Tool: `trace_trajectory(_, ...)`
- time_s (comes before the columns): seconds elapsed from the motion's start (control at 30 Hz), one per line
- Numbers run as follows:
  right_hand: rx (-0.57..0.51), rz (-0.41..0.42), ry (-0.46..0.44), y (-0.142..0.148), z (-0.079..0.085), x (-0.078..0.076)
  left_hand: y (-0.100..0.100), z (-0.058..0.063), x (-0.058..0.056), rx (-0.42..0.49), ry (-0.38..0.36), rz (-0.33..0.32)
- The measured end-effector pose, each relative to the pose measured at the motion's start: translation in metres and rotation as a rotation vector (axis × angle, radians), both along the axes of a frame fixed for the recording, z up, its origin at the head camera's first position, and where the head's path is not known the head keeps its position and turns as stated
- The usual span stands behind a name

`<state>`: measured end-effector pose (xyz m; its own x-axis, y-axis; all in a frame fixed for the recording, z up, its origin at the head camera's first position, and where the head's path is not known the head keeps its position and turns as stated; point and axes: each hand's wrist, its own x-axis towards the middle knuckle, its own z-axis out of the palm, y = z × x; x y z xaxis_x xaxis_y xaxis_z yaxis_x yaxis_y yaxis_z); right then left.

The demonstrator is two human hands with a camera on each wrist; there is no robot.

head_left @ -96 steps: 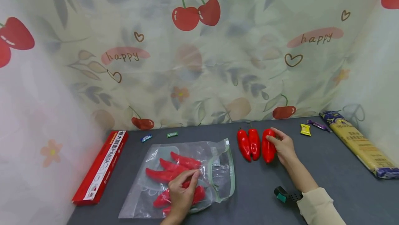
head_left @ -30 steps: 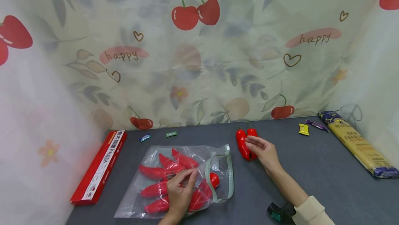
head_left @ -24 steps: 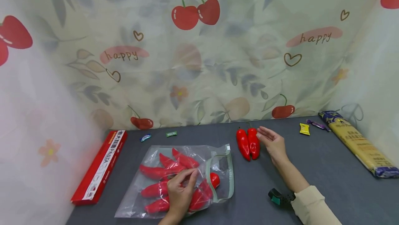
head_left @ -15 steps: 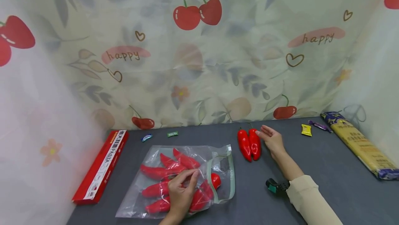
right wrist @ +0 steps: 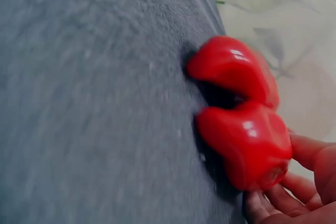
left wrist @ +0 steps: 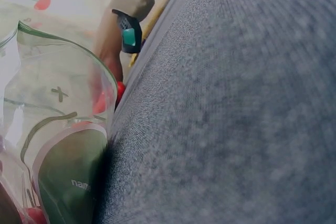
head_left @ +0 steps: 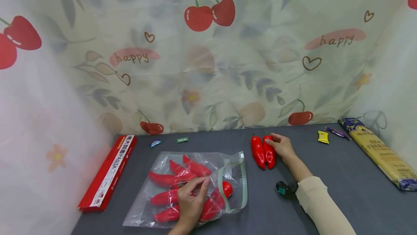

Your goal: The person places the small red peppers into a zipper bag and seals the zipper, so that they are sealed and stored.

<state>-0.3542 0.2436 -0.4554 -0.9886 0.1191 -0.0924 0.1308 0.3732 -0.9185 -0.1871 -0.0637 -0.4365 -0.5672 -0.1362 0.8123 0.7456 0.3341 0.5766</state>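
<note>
A clear zip bag [head_left: 243,184] lies on the dark table with several red peppers [head_left: 164,198] inside and its mouth facing right. My left hand [head_left: 191,200] pinches the bag's top film near its middle, hiding part of the contents. Right of the bag, two glossy red peppers lie side by side, the left one [head_left: 258,152] untouched. My right hand [head_left: 284,149] grips the right-hand pepper [right wrist: 252,142] near its stem end, thumb on one side and fingers on the other. The left wrist view shows the bag's mouth [left wrist: 68,40] standing open.
A red pasta box [head_left: 107,177] lies along the left side, and a yellow noodle packet [head_left: 378,153] along the right. Small wrapped candies in blue [head_left: 155,143], green [head_left: 182,140], yellow [head_left: 323,137] and purple [head_left: 338,133] lie near the back. A printed curtain encloses the table.
The third pepper beside the bag went into it, near its mouth. My right hand reached over the remaining two, drew back right, and now grips the right one. My left hand stayed.
</note>
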Motion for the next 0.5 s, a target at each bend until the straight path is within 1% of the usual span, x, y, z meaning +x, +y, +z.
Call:
trace_trajectory(0.07, 0.031, 0.006, -0.001, 0.005, 0.001, 0.005, 0.001, -0.001, 0.0, 0.0, 0.007, -0.003)
trace_trajectory(0.23, 0.1, -0.038, 0.021, 0.015, 0.003, 0.019, 0.002, -0.004, -0.002, 0.0, 0.019, -0.001)
trace_trajectory(0.33, 0.133, -0.041, 0.015, 0.019, 0.004, 0.026, 0.003, -0.005, -0.003, 0.007, 0.02, -0.005)
trace_trajectory(0.43, 0.183, -0.039, 0.013, 0.018, 0.005, 0.03, 0.003, -0.005, -0.003, 0.012, 0.012, -0.002)
trace_trajectory(0.5, 0.214, -0.056, 0.018, 0.015, 0.006, 0.031, 0.003, -0.005, -0.003, 0.011, 0.01, -0.004)
